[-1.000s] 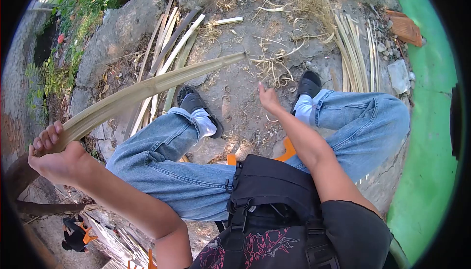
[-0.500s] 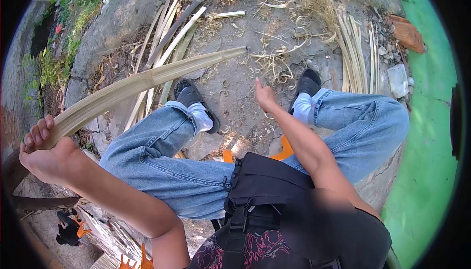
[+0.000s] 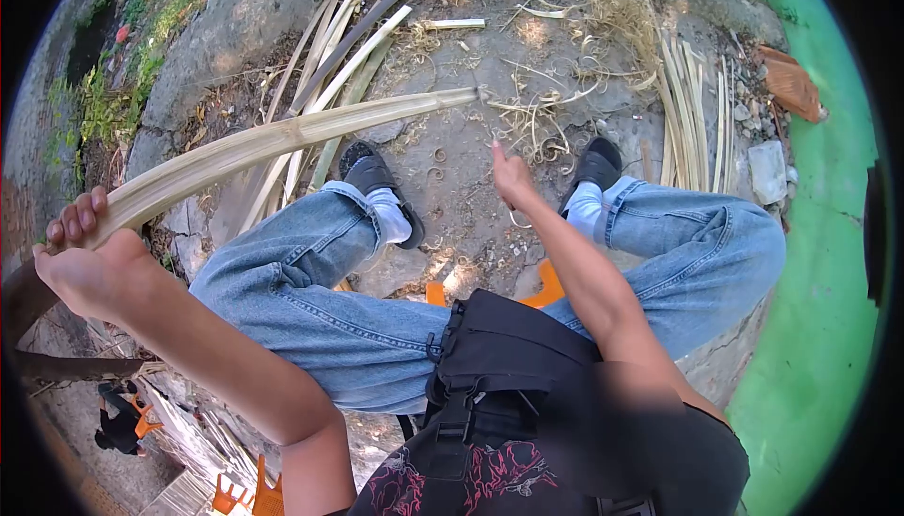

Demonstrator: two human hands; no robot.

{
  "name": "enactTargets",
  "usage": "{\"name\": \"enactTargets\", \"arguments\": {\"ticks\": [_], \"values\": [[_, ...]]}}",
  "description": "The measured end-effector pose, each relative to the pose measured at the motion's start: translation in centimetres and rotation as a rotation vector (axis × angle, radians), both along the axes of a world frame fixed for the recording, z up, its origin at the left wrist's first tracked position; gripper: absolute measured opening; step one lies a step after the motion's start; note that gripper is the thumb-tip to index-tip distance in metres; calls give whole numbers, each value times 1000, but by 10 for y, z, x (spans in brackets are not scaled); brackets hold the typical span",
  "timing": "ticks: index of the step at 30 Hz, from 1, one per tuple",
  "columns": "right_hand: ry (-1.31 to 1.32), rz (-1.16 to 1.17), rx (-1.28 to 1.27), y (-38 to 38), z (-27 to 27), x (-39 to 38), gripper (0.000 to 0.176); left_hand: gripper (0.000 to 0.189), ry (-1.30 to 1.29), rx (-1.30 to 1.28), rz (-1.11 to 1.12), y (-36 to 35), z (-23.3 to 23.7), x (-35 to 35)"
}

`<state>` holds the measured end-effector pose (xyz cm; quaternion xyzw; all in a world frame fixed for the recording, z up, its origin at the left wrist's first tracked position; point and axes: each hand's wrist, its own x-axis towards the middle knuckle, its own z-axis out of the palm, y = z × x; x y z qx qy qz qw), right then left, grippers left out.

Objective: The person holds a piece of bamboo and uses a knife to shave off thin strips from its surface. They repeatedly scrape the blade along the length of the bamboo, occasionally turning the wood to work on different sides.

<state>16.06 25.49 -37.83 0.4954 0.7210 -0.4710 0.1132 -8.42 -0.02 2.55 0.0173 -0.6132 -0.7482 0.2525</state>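
My left hand (image 3: 89, 252) is out at the far left, its fingers wrapped around the near end of a long, pale bamboo strip (image 3: 221, 153). The strip rises to the right across the view, with a node partway along and its dark far tip above the ground. My right hand (image 3: 511, 180) is between my feet, a little below that tip and apart from the strip. Its fingers are curled, with one digit pointing forward. Whatever it may grip is too thin or hidden to make out.
Bamboo slats (image 3: 330, 64) lie beyond my left foot, and a bundle of thin strips (image 3: 685, 116) is at the right. Curled shavings (image 3: 541, 125) litter the ground. A broken brick (image 3: 789, 85) lies by the green wall (image 3: 819, 262). Another person (image 3: 121, 422) is at the lower left.
The view has shifted slightly, so the ground and slats appear a little lower and to the right. My left hand still holds the bamboo strip; my right hand has hardly moved.
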Motion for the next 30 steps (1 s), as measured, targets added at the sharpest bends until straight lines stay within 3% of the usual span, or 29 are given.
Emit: {"name": "enactTargets", "arguments": {"ticks": [5, 8, 11, 13, 18, 22, 28, 30], "values": [[396, 211, 7, -34, 61, -39, 80, 27, -23, -32, -53, -21, -6, -13], [33, -34, 147, -9, -46, 0, 80, 27, -36, -14, -37, -24, -7, -15], [-106, 32, 82, 26, -43, 25, 80, 27, -9, -5, -51, -13, 0, -10], [-127, -49, -39, 15, -44, 17, 81, 26, -19, -8, -46, -9, -1, -4], [-160, -62, 31, 17, -13, 8, 84, 25, -14, 73, -82, -16, -3, -13], [-155, -206, 8, 33, -31, 6, 84, 26, 27, 74, -130, -19, 0, -14], [-33, -13, 113, 29, 11, 1, 84, 26, 24, 87, -155, -22, 4, -16], [-80, 3, 157, 22, -25, 10, 83, 25, 14, 89, -115, -13, 5, -11]]}}
